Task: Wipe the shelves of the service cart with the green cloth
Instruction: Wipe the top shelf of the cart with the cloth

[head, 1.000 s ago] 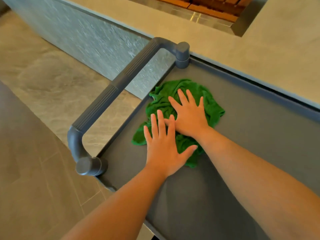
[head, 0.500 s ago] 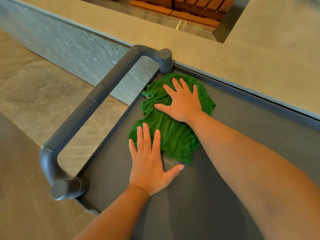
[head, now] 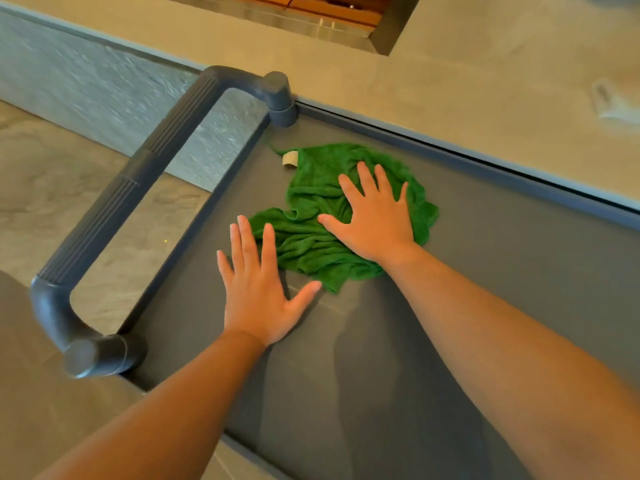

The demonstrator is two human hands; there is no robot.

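Observation:
A crumpled green cloth [head: 311,233] lies on the grey top shelf [head: 502,271] of the service cart, near its left end. My right hand [head: 375,216] presses flat on the cloth with fingers spread. My left hand [head: 258,285] rests flat on the bare shelf just in front of the cloth, fingertips at its near edge. A pale tag [head: 290,158] shows at the cloth's far corner.
The cart's dark grey handle [head: 138,178] arches off the left end between two corner posts. A beige counter [head: 485,81] runs along the far side of the cart, with a recessed opening showing wooden slats. Stone floor tiles [head: 69,188] lie to the left.
My right hand has dragged the cloth rightward, away from the far-left corner by the handle post. My left hand has come off the cloth and now lies on the bare shelf.

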